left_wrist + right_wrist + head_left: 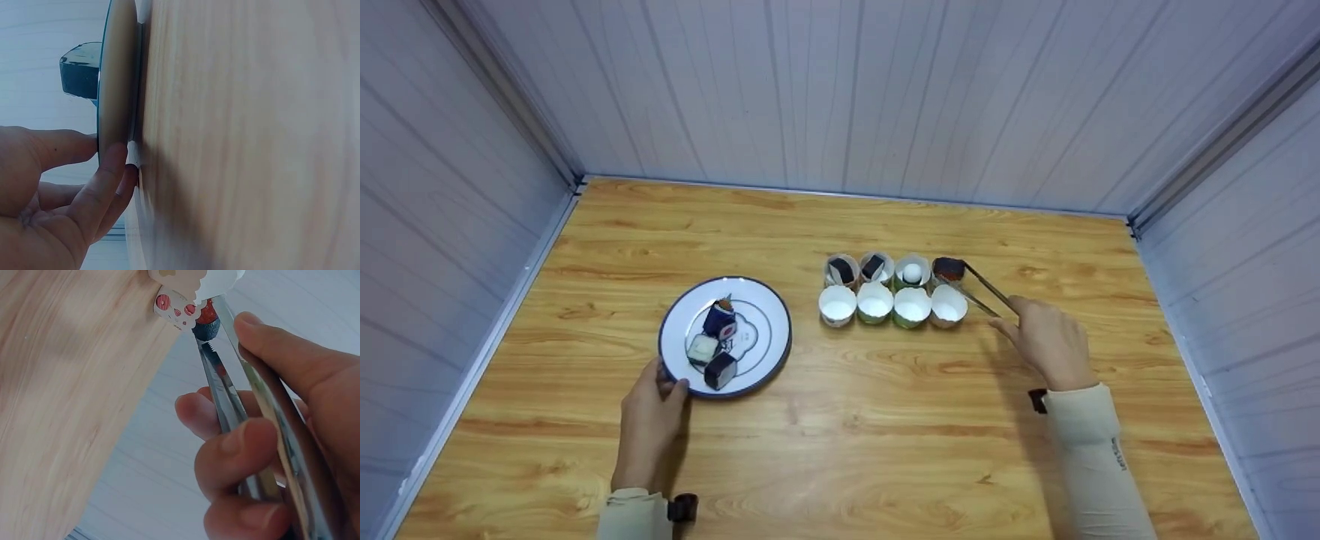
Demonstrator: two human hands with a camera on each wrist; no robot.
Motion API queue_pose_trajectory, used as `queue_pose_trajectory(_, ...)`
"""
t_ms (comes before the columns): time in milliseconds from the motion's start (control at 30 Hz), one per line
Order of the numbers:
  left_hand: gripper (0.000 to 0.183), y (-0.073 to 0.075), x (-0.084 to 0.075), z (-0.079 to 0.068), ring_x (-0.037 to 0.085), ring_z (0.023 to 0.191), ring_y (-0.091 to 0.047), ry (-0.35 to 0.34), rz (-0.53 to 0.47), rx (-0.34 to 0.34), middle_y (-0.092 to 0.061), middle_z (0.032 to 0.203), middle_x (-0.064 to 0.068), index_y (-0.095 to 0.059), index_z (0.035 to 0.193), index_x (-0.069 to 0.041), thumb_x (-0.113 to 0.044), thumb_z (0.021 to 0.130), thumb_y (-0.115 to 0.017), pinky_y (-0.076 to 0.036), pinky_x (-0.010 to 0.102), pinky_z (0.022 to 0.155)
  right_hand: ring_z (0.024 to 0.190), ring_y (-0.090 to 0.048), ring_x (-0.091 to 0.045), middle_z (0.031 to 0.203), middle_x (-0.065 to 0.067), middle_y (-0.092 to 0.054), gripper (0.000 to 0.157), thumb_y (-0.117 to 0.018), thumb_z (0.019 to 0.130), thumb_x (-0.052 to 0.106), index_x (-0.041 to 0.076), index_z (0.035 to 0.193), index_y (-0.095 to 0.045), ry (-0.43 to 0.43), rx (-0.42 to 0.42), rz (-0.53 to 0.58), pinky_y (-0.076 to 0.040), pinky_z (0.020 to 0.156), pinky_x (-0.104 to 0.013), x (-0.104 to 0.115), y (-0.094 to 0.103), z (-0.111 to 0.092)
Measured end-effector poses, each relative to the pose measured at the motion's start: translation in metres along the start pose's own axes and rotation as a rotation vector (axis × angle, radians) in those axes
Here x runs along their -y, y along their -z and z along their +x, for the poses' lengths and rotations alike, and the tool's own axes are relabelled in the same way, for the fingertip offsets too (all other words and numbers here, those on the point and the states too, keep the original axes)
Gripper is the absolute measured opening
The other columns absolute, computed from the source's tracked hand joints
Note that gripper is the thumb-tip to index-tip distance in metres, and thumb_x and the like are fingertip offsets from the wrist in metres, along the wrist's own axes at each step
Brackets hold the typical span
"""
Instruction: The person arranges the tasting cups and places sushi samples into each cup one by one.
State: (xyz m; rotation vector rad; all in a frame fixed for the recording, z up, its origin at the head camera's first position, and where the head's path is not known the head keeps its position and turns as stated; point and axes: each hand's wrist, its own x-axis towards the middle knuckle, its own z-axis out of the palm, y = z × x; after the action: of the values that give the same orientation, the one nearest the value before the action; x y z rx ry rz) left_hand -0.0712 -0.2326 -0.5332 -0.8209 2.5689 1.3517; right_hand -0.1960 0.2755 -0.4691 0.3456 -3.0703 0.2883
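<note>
My left hand (651, 412) pinches the near-left rim of a white plate (769, 330) with a dark blue edge, thumb on top and fingers beneath. Three sushi-like pieces sit on the plate: a dark roll (720, 321), a pale green-white piece (703, 349) and a black-and-white block (721, 370). In my right hand (1051, 341) are metal tongs (225, 402), their tips around a dark-wrapped piece with a red-orange part (949, 268) at the back-right paper cup. The right wrist view shows that piece (207, 322) between the tong tips, partly hidden by cups.
Paper cups stand in two rows; the front row, including a white-lined cup (837, 304), shows bare insides. Back cups hold dark pieces (841, 271) and a white ball (912, 273). Pale panel walls (840, 97) enclose the wooden table (840, 420) at the back and sides.
</note>
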Motion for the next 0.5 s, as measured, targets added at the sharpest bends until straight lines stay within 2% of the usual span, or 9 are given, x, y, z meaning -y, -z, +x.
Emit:
queue_pose_trajectory(133,0.059,0.0012,0.0006,-0.0012,0.040,0.122,-0.054,-0.039,0.021,-0.007,-0.051,0.137,0.029,-0.026,0.153,0.007,-0.007,0.103,-0.053,-0.046,0.050,0.103,0.055,-0.059,-0.028,0.082,-0.017,-0.069,0.042,-0.070,0.093,0.043,0.006,0.113,-0.069,-0.018,0.039,0.021,-0.044,0.042,-0.044,-0.0003,0.0001,0.0008)
queue_pose_trajectory(267,0.059,0.0012,0.0002,-0.0014,0.039,0.122,-0.053,-0.027,0.017,0.001,-0.051,0.136,0.029,-0.026,0.154,0.006,-0.008,0.103,-0.052,-0.045,0.050,0.103,0.054,-0.057,-0.026,0.080,-0.016,-0.068,0.041,-0.069,0.094,0.043,0.006,0.110,-0.068,-0.020,0.048,0.027,-0.042,0.042,-0.042,-0.0009,-0.0005,0.0017)
queue_pose_trajectory(500,0.058,0.0007,-0.0004,-0.0005,0.039,0.122,-0.053,-0.013,0.022,-0.003,-0.052,0.136,0.028,-0.028,0.154,0.004,-0.007,0.103,-0.052,-0.044,0.051,0.104,0.062,-0.062,-0.032,0.089,-0.018,-0.070,0.047,-0.067,0.095,0.046,0.006,0.118,-0.066,-0.034,0.031,0.037,-0.044,0.044,-0.046,0.0019,0.0023,0.0002)
